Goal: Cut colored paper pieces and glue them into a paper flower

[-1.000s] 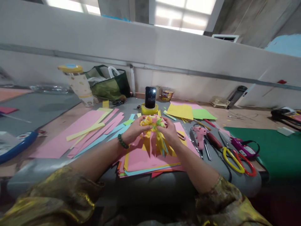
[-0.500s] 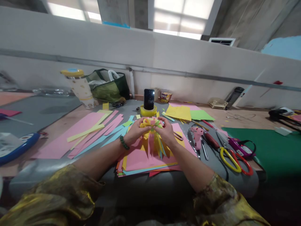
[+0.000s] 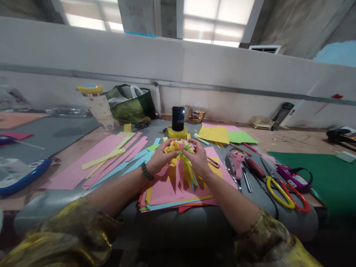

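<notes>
Between my two hands is a paper flower [image 3: 180,147] of looped yellow, pink and green strips, with loose strips [image 3: 180,172] of pink, yellow and blue hanging below it. My left hand [image 3: 161,155] grips its left side, thumb pressed on the front near the middle. On the opposite side my right hand [image 3: 199,157] holds it the same way, with the thumb close to the other thumb. Some fingertips are hidden behind the loops. Beneath lies a stack of coloured paper sheets [image 3: 167,196], pink on top.
Pink, yellow and blue paper strips [image 3: 116,163] spread to the left. On the right lie a pink glue gun [image 3: 237,163], a cutter knife [image 3: 247,180] and scissors [image 3: 280,193] with yellow and red handles. A phone [image 3: 178,118] stands on a yellow tape roll [image 3: 178,131] behind.
Both hands keep their hold on the paper flower, with hardly any shift. The whole view has moved slightly, so the surroundings sit a little lower.
</notes>
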The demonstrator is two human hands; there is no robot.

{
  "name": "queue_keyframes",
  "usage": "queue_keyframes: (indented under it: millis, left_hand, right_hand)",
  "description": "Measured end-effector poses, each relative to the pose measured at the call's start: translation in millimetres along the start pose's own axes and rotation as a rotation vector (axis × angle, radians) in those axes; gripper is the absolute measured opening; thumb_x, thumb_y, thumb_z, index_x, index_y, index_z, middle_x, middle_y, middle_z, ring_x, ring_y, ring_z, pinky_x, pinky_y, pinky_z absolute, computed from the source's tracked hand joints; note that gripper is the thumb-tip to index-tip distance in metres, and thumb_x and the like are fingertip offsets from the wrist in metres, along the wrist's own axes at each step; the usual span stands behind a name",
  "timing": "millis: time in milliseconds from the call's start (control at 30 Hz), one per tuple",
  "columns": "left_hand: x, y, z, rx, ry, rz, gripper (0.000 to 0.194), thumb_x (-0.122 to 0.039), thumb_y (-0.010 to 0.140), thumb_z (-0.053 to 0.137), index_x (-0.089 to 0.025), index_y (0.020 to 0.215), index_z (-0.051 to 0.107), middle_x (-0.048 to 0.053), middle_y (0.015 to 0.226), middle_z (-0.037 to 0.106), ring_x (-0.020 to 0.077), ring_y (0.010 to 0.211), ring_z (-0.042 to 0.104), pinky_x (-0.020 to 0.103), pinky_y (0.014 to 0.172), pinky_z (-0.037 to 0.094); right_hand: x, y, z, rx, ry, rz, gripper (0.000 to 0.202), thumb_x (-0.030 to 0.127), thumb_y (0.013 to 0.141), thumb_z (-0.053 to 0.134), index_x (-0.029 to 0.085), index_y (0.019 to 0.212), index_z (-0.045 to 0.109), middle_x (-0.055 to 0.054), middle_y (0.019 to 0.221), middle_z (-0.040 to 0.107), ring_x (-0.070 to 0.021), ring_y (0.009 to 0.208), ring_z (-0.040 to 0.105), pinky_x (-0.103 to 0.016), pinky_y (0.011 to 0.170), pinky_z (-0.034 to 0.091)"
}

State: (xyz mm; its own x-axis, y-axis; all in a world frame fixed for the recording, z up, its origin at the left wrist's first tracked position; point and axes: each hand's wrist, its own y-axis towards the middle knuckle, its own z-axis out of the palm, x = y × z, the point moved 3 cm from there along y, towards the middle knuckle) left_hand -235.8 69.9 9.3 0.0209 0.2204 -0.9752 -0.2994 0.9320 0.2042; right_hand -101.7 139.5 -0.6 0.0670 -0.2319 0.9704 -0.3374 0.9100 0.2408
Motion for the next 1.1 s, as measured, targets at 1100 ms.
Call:
queue_keyframes:
  millis: [1100]
  left_hand:
    - [5.5, 1.4, -4.8, 0.035, -0.074, -0.014, 0.048, -0.025, 0.059, 0.084, -0.018, 0.102, 0.063, 0.005, 0.1, 0.073, 0.024, 0.094, 0.068, 0.035, 0.085, 0.052]
  right_hand:
    - [-3.3, 3.5, -3.9, 0.153, 0.238, 0.126, 0.043, 0.031, 0.054, 0.076, 0.022, 0.094, 0.063, 0.001, 0.083, 0.072, -0.0194, 0.08, 0.066, -0.031, 0.074, 0.053]
